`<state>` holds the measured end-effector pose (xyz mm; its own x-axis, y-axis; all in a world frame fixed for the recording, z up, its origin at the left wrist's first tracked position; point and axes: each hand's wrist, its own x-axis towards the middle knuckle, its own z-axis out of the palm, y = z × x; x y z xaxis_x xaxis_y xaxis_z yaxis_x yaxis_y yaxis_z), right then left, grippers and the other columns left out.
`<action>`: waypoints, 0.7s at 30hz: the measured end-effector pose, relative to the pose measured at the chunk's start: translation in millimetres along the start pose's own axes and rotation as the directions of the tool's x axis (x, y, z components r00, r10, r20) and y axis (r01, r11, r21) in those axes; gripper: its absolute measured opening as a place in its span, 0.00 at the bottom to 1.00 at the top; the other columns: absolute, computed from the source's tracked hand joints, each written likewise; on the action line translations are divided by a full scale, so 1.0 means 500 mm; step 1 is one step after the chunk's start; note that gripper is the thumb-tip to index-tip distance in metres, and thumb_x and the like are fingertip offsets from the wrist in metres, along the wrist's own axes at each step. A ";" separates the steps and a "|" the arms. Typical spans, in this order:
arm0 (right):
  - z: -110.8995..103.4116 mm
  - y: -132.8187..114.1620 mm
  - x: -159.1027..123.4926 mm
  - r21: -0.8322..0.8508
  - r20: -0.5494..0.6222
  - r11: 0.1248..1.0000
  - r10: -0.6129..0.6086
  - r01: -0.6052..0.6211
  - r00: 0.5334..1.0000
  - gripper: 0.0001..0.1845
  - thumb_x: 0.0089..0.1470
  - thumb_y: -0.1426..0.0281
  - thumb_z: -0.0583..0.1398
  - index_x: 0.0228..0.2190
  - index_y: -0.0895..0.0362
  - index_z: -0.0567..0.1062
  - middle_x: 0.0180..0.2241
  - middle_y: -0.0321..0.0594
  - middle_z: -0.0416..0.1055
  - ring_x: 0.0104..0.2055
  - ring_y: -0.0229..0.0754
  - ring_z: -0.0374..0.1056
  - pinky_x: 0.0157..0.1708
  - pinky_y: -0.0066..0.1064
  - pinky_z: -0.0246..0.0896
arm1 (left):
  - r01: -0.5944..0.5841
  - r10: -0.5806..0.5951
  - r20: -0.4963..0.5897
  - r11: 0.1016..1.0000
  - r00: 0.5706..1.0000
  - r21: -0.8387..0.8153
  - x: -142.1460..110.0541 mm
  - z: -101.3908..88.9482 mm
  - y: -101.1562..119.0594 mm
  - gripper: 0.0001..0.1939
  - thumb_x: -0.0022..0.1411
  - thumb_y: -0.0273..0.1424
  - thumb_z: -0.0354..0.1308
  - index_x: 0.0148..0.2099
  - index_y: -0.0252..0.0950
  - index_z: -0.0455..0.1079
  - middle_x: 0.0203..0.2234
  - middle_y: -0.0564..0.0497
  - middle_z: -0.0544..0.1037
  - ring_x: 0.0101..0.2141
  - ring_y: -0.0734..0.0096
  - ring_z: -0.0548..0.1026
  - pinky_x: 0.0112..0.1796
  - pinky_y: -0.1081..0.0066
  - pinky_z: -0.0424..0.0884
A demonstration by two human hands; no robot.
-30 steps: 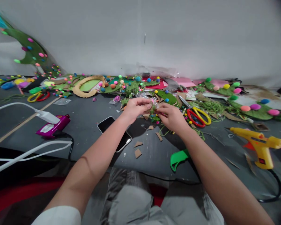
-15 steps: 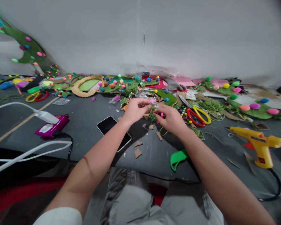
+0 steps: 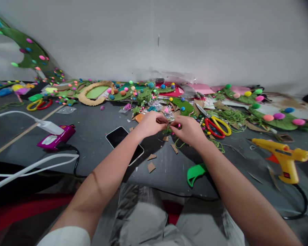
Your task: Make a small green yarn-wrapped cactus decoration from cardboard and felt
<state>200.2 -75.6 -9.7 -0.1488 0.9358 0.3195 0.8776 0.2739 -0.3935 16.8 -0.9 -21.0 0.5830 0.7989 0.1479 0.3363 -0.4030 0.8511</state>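
Over the middle of the grey table, my left hand (image 3: 152, 123) and my right hand (image 3: 186, 128) meet with fingertips almost touching. Both are closed in a pinch. A small green piece (image 3: 166, 130), perhaps felt or yarn, shows at the left fingertips; the fingers hide most of it. What the right fingertips pinch is too small to make out. Just beyond the hands lie clear plastic bags (image 3: 166, 108) with pompoms. Red-and-yellow-handled scissors (image 3: 215, 127) rest right of my right hand. Under my left forearm is a phone (image 3: 118, 136).
A yellow glue gun (image 3: 284, 153) lies at the right, its black cord hanging forward. A green-handled tool (image 3: 195, 173) sits near the front edge. At left are a purple glue gun (image 3: 56, 138) and white cables (image 3: 41, 163). Green yarn (image 3: 231, 118) and pompom-covered felt shapes (image 3: 274, 119) line the back.
My left hand has turned and dipped slightly, so the green piece sits lower and is more hidden. The right hand has shifted a little. An orange piece beside my left hand is more exposed.
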 end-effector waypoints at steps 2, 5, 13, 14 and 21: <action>0.002 -0.005 -0.002 0.009 -0.018 1.000 -0.009 0.009 1.000 0.06 0.56 0.70 0.62 0.28 0.56 0.79 0.31 0.41 0.76 0.32 0.42 0.68 0.32 0.32 0.55 | -0.012 0.014 -0.081 1.000 0.997 0.029 0.002 0.003 0.000 0.08 0.54 0.27 0.67 0.38 0.33 0.80 0.32 0.44 0.83 0.33 0.66 0.79 0.34 0.66 0.74; 0.008 -0.002 -0.005 0.052 -0.043 0.995 -0.077 0.080 0.996 0.07 0.58 0.71 0.61 0.30 0.56 0.80 0.32 0.41 0.75 0.33 0.42 0.68 0.34 0.32 0.57 | -0.033 0.022 -0.182 0.998 0.983 -0.054 0.005 0.005 0.007 0.07 0.55 0.25 0.65 0.39 0.33 0.80 0.33 0.46 0.84 0.33 0.67 0.80 0.36 0.67 0.76; 0.010 0.016 -0.013 0.009 -0.150 0.977 -0.210 0.214 0.966 0.11 0.62 0.72 0.58 0.40 0.55 0.81 0.40 0.44 0.77 0.41 0.46 0.73 0.38 0.32 0.62 | -0.043 -0.095 -0.278 0.891 0.956 -0.451 0.011 0.014 0.010 0.10 0.53 0.27 0.69 0.40 0.32 0.80 0.36 0.46 0.83 0.35 0.69 0.79 0.43 0.64 0.77; 0.010 0.016 -0.013 0.018 -0.158 0.976 -0.211 0.217 0.965 0.12 0.62 0.72 0.57 0.39 0.55 0.82 0.39 0.44 0.77 0.40 0.46 0.73 0.38 0.32 0.62 | -0.030 -0.121 -0.252 0.852 0.960 -0.522 0.011 0.014 0.011 0.10 0.53 0.27 0.69 0.40 0.31 0.80 0.35 0.46 0.83 0.34 0.70 0.79 0.42 0.64 0.77; 0.006 0.030 -0.005 0.130 -0.124 0.961 -0.228 0.244 0.966 0.11 0.60 0.74 0.58 0.32 0.56 0.81 0.38 0.42 0.77 0.38 0.43 0.72 0.38 0.31 0.62 | 0.125 -0.175 -0.027 0.792 0.984 -0.598 0.001 0.002 0.021 0.11 0.51 0.24 0.70 0.39 0.30 0.79 0.28 0.48 0.80 0.28 0.74 0.77 0.36 0.66 0.77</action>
<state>212.2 -73.5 -18.8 -0.2875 0.8136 0.5054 0.7481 0.5203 -0.4119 21.3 -5.1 -12.5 0.4952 0.8687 0.0100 -0.1036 0.0476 0.9935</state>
